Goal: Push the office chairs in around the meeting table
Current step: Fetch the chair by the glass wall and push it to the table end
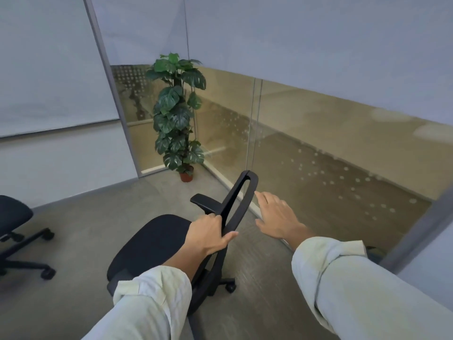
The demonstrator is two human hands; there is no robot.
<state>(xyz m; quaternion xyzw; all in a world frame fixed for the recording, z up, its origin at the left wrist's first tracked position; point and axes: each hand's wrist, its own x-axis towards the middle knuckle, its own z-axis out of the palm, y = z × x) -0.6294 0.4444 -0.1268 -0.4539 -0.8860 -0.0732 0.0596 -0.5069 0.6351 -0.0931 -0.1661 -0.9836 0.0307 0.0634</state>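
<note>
The office chair point(157, 244) is standing in the middle of the room, near the glass wall point(318, 153). It is black, with a soft, round cloth seat, a thin curved backrest frame shaped like a loop, a flat armrest and small wheels at the bottom. The left hand point(208, 233) is holding the edge of the backrest frame, with the fingers wrapped around it. The right hand point(277, 214) is hanging in the air just beside the frame, with fingers spread wide and holding nothing. Both arms are wearing pale, wrinkly sleeves rolled up at the wrist.

Two chairs are showing. The second chair point(14, 229) is sitting at the left edge, partly cut off, with black legs and wheels.

One tall plant point(177, 114) with big, shiny green leaves is standing in a small brown pot in the corner.

The floor point(85, 229) is looking grey and smooth. The walls are showing plain pale tops, and the glass is carrying rows of little white dots.
</note>
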